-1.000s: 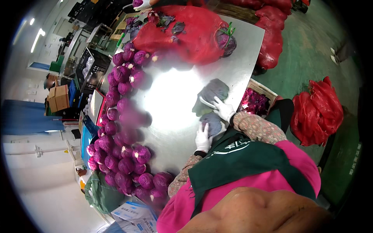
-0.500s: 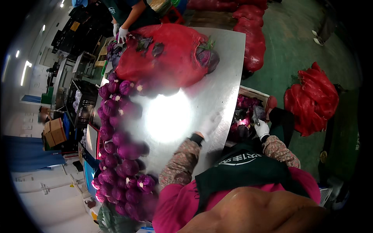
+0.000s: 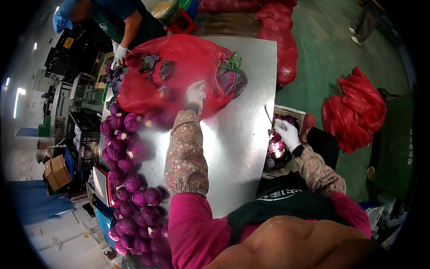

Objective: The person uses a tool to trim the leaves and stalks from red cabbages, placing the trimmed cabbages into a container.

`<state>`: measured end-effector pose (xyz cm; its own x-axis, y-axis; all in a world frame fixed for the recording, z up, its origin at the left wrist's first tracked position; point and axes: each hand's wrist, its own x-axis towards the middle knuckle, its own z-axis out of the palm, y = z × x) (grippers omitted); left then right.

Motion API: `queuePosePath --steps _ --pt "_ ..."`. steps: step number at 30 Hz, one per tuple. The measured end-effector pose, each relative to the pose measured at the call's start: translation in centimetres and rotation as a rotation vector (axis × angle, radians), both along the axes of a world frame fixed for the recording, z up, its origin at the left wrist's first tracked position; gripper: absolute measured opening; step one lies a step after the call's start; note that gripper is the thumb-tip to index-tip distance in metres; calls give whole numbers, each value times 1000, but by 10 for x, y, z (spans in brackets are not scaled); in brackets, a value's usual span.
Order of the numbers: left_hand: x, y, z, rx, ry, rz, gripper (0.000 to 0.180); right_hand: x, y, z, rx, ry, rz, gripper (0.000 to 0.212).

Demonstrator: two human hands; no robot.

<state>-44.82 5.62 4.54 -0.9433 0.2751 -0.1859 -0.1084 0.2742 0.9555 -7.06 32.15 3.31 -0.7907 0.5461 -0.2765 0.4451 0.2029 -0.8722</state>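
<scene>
My left hand point(image 3: 196, 93), in a white glove, is stretched far across the steel table point(image 3: 244, 148) and rests on a large red mesh sack point(image 3: 179, 62) full of purple cabbages. One cabbage point(image 3: 233, 80) bulges in the sack's tied end, just right of that hand. My right hand point(image 3: 286, 133), also gloved, is at the table's right edge and grips a thin knife point(image 3: 268, 114) with its blade pointing up. It hovers over a crate point(image 3: 291, 112) holding purple leaf trimmings.
Several loose purple cabbages point(image 3: 130, 179) line the table's left side. Another person stands at the far end with a gloved hand point(image 3: 120, 53) by the sack. Red sacks lie on the green floor at right point(image 3: 356, 107) and beyond the table point(image 3: 280, 40). Black crates point(image 3: 83, 134) stand at left.
Both hands were together on a cabbage at the table's near edge. My left arm has since reached out to the red sack, and my right hand moved over the crate.
</scene>
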Motion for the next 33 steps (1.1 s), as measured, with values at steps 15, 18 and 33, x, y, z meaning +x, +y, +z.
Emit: queuePosePath --steps 15,18,33 --pt "-4 79 56 208 -26 -515 47 -275 -39 72 -205 105 51 73" --pt "13 83 76 -261 454 -597 43 -275 -30 81 -559 209 83 61" --pt "57 105 110 -557 447 -449 29 -291 12 17 -243 278 -110 17"
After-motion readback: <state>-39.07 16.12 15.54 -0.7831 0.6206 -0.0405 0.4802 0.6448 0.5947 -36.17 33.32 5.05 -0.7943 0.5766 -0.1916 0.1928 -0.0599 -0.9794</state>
